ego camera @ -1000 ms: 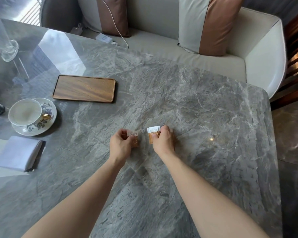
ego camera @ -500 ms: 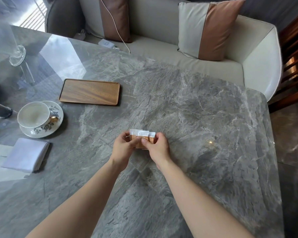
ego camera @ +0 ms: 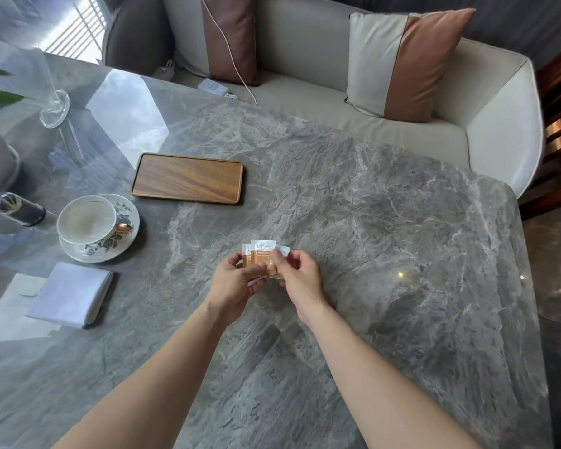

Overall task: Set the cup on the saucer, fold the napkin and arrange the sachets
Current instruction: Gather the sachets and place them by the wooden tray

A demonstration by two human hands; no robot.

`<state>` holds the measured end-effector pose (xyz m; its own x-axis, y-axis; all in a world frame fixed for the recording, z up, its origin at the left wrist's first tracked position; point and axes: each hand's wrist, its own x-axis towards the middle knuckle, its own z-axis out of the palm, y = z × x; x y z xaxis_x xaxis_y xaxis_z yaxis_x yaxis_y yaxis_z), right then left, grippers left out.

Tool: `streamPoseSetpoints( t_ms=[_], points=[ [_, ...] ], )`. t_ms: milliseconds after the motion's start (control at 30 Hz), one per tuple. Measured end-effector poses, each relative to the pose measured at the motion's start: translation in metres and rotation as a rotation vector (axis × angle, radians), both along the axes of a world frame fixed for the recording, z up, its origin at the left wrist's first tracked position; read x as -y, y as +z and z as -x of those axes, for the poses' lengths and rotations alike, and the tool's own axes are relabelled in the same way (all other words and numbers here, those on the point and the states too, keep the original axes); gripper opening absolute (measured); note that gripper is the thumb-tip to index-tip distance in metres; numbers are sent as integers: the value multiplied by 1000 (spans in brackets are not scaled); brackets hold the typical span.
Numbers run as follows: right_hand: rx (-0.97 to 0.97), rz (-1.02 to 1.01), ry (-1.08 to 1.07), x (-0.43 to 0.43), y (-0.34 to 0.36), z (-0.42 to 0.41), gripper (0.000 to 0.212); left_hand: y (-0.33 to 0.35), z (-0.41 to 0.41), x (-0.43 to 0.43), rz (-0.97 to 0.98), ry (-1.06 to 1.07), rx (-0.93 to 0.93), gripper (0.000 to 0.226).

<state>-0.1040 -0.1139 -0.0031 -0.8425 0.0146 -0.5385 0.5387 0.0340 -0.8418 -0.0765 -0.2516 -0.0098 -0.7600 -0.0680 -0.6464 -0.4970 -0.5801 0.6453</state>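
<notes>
Orange and white sachets are fanned out just above the middle of the marble table, held between both hands. My left hand grips them from the left and below. My right hand pinches their right side with thumb and forefinger. A white cup with a gold handle stands upright on a flowered saucer at the left. A white napkin lies folded in front of the saucer.
A wooden tray lies behind the cup. A glass stem, a dark small bottle and a plant pot stand at the far left. A sofa with cushions and a charger cable borders the table's far edge.
My hands came together from apart, joining the separate sachets into one fanned stack and lifting it slightly. The camera shifted, so the cup and tray sit further right in view.
</notes>
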Motion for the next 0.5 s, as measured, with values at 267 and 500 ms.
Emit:
streamPoseSetpoints(
  t_ms=[267,500],
  points=[
    [-450,-948,501,20,-30,18,69,14,33,67,217,147,59,32],
    [-433,-1191,699,64,-54,47,106,25,81,126,324,138,67,24]
  ],
)
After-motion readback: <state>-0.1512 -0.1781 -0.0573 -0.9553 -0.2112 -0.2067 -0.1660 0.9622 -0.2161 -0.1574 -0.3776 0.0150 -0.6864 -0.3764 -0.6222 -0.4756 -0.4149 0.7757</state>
